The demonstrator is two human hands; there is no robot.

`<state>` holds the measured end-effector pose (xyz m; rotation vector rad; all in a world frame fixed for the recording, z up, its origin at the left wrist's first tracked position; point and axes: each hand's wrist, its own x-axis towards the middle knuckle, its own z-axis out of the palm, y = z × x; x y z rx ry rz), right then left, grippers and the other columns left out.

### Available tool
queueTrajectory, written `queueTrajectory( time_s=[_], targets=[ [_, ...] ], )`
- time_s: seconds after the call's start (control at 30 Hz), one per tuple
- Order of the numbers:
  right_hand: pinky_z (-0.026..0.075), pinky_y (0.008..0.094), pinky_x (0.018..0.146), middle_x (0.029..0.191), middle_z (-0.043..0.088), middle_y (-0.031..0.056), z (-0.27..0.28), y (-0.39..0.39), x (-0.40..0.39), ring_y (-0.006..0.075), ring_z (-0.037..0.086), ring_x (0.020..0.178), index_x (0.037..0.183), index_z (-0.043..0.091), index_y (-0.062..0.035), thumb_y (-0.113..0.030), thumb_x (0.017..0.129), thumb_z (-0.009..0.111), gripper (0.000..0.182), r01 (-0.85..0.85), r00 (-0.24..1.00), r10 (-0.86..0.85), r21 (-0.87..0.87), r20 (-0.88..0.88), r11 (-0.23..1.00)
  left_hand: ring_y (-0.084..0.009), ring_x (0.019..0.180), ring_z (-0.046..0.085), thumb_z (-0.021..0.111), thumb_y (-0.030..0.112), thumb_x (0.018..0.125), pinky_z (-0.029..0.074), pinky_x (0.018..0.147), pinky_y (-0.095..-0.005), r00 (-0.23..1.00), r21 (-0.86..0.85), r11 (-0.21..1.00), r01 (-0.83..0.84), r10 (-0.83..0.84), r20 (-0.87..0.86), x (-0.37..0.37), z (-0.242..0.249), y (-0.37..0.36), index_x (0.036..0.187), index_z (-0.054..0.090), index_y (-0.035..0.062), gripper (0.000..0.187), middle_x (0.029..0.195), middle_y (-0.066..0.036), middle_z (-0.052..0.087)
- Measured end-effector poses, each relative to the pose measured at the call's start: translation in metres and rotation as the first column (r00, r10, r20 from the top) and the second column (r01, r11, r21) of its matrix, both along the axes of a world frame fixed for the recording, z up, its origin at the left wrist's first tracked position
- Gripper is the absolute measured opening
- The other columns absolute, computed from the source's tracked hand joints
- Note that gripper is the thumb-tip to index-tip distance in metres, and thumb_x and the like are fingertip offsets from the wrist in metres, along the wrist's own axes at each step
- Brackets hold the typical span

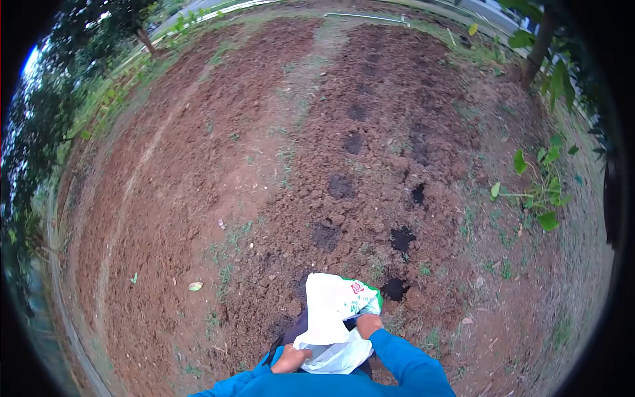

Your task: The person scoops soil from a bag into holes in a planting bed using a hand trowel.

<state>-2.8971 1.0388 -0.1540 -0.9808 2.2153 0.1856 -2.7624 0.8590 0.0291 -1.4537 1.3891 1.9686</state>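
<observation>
A white plastic sack (pixel 324 311) with green print, a red logo and a green edge is held in front of my body, its open mouth toward me. My left hand (pixel 291 359) is closed on the near left rim of the sack. On the sack's right side, my right hand (pixel 368 325) is closed against the plastic, its fingertips mostly hidden. Just beyond the sack is a hole with black material (pixel 395 289) in it. A second dark hole (pixel 401 239) lies a little farther out. What is inside the sack cannot be seen.
Rows of dark patches (pixel 341 186) run away through the tilled reddish soil (pixel 297 231). A grassy strip (pixel 311 73) divides the beds. Leafy plants (pixel 546 188) grow at the right, and a tree trunk (pixel 539 49) stands behind them. A pale pipe (pixel 367 17) lies at the far end.
</observation>
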Motion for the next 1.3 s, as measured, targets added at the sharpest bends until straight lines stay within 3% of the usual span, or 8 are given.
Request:
queueTrajectory(
  time_s=[0.13,0.23,0.37,0.67,0.93,1.0,1.2,1.3],
  targets=[
    [0.05,0.0368,0.06,0.09,0.063,0.0057,-0.041,-0.004,-0.007,0.0193,0.062,0.08,0.092,0.064,-0.0113,-0.016,0.077,0.048,0.023,-0.02,1.0,0.024,0.187,-0.018,0.982,-0.0154,0.085,0.055,0.056,-0.002,0.063,0.043,0.074,-0.0262,0.998,0.015,0.998,0.063,-0.064,0.019,0.001,0.02,0.002,0.103,0.056,-0.0005,0.04,0.094,-0.007,0.06],
    [0.048,0.0342,0.07,0.1,0.06,0.0086,-0.091,-0.024,0.007,0.024,0.058,0.089,0.111,0.053,-0.0147,-0.021,0.078,0.045,0.034,0.038,0.972,-0.132,-0.42,-0.197,0.907,-0.0131,0.085,0.055,0.054,0.001,0.066,0.042,0.075,-0.0247,0.995,0.038,0.995,0.094,-0.095,0.019,0.007,0.014,0.004,0.105,0.056,0.0007,0.039,0.093,-0.006,0.06],
    [0.045,0.0404,0.072,0.099,0.056,0.0197,-0.077,-0.014,-0.011,0.0356,0.055,0.086,0.105,0.053,-0.0054,-0.025,0.077,0.045,0.036,0.414,0.905,-0.368,-0.244,0.212,0.877,-0.0127,0.085,0.055,0.055,0.002,0.067,0.042,0.076,-0.0244,0.997,0.072,0.995,0.076,-0.074,-0.031,0.025,-0.007,0.005,0.106,0.056,0.0013,0.039,0.094,-0.006,0.06],
    [0.044,0.0406,0.074,0.099,0.056,0.02,-0.082,-0.048,-0.026,0.0367,0.054,0.086,0.102,0.055,-0.0039,-0.027,0.075,0.047,0.036,0.104,0.941,-0.06,-0.116,0.333,0.988,-0.0147,0.09,0.055,0.055,0.006,0.067,0.04,0.079,-0.0254,0.99,0.083,0.987,0.134,-0.136,0.022,0.03,-0.002,0.002,0.106,0.056,0.0045,0.039,0.095,-0.006,0.06],
    [0.043,0.0408,0.077,0.095,0.056,0.0228,-0.021,-0.087,-0.039,0.0382,0.054,0.086,0.094,0.058,-0.0014,-0.027,0.075,0.049,0.033,0.076,0.879,-0.012,-0.115,0.476,0.99,-0.0154,0.087,0.056,0.055,0.003,0.065,0.042,0.077,-0.0264,0.996,0.047,0.995,-0.09,0.09,-0.002,0.032,-0.006,0.006,0.105,0.057,0.0032,0.039,0.094,-0.007,0.061],
    [0.043,0.0407,0.074,0.092,0.057,0.0227,-0.026,-0.084,-0.037,0.0374,0.053,0.087,0.094,0.058,-0.0016,-0.022,0.077,0.05,0.028,0.145,0.842,0.156,-0.495,0.516,0.857,-0.0159,0.087,0.056,0.055,0.002,0.065,0.042,0.077,-0.0266,0.988,0.044,0.987,-0.156,0.156,0.001,0.031,-0.005,0.005,0.104,0.056,0.0012,0.039,0.094,-0.008,0.06],
    [0.042,0.0394,0.07,0.076,0.058,0.0231,-0.021,-0.074,-0.039,0.0357,0.055,0.074,0.08,0.057,0.0028,-0.039,0.082,0.049,0.043,0.102,0.782,0.175,-0.399,0.599,0.911,-0.0195,0.087,0.055,0.054,-0.004,0.062,0.043,0.076,-0.0282,0.877,0.094,0.877,-0.471,0.477,-0.049,0.03,-0.006,-0.003,0.1,0.053,-0.0076,0.038,0.096,-0.012,0.058],
    [0.042,0.0332,0.055,0.06,0.052,0.0118,0.007,-0.067,-0.044,0.022,0.053,0.057,0.071,0.053,0.0005,-0.044,0.082,0.048,0.046,0.195,0.702,0.066,-0.28,0.709,0.94,-0.0201,0.089,0.054,0.053,-0.006,0.062,0.042,0.076,-0.0285,0.85,0.118,0.85,-0.514,0.523,-0.064,0.035,-0.014,-0.007,0.102,0.052,-0.0066,0.04,0.099,-0.012,0.057]
  ],
)
